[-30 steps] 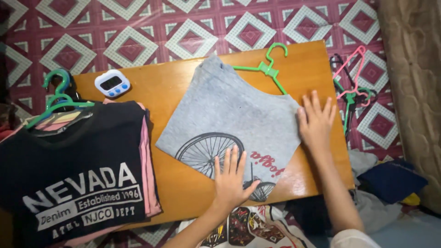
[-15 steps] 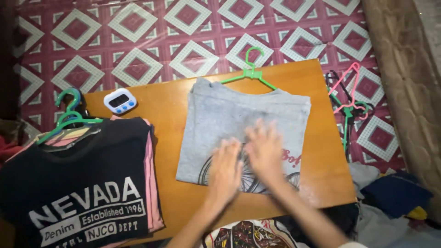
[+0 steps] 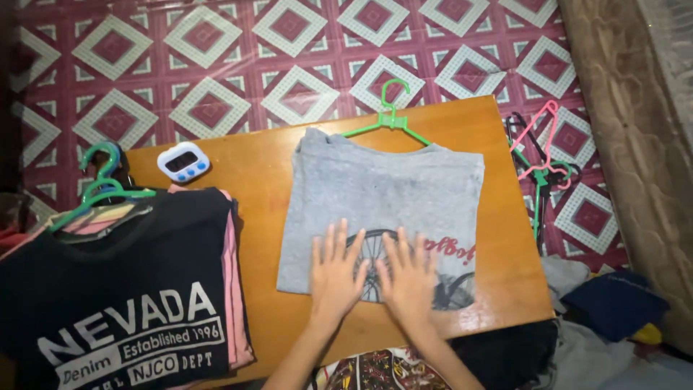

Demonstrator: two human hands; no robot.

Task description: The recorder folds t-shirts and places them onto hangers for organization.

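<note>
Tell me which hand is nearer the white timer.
Left. The left hand lies flat on the grey shirt, on the side towards the timer at the table's far left. The right hand rests beside it, farther right on the shirt.

The folded shirt (image 3: 382, 191) at the table's centre is heather grey, printed with a black bicycle wheel and red script. The table (image 3: 263, 180) is glossy orange-brown wood. At nine o'clock lies a black shirt (image 3: 123, 289) with white lettering, pink cloth (image 3: 234, 289) edging it. The timer (image 3: 183, 161) at ten o'clock is white with blue buttons. The hanger (image 3: 386, 119) at twelve o'clock is green. The floor (image 3: 216, 65) shows maroon and white diamonds.
</note>
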